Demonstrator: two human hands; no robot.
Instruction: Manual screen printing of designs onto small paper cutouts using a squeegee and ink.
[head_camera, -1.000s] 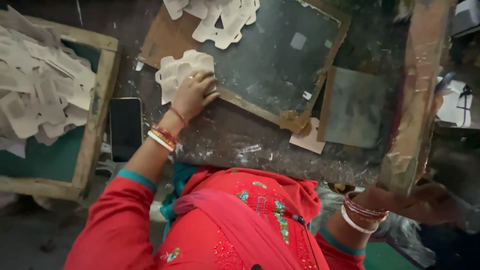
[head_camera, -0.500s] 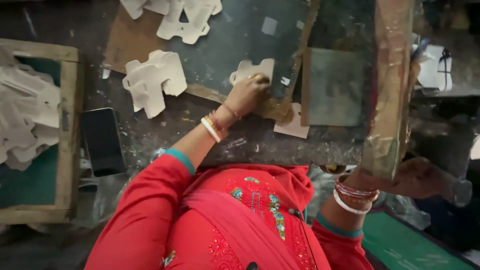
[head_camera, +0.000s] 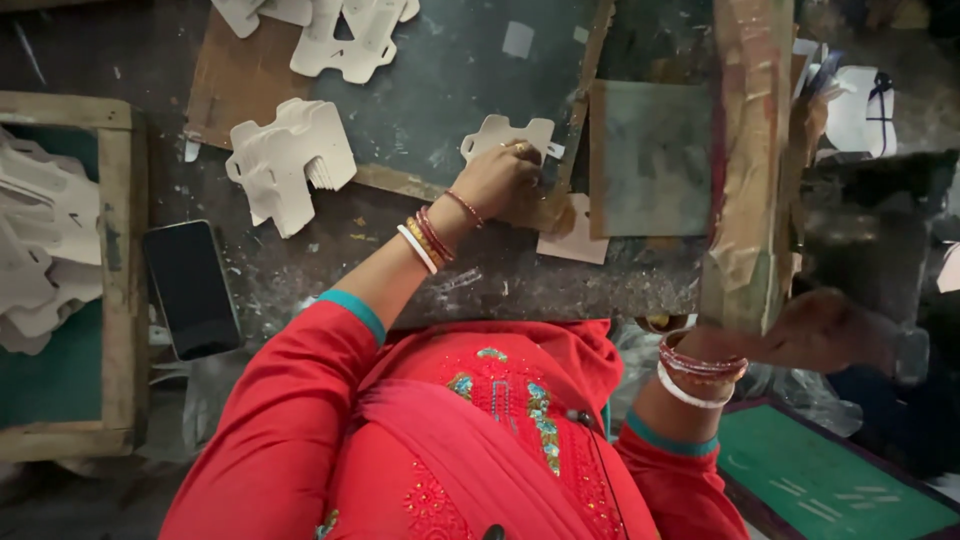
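White die-cut card pieces on a dark grey, paint-flecked bench. Black phone. Red tunic – teal cuffs, teal-gold embroidery. Left hand wrist: white, red and gold bangles. Brown, stained wooden frame. Tray – pale wood, green inside.
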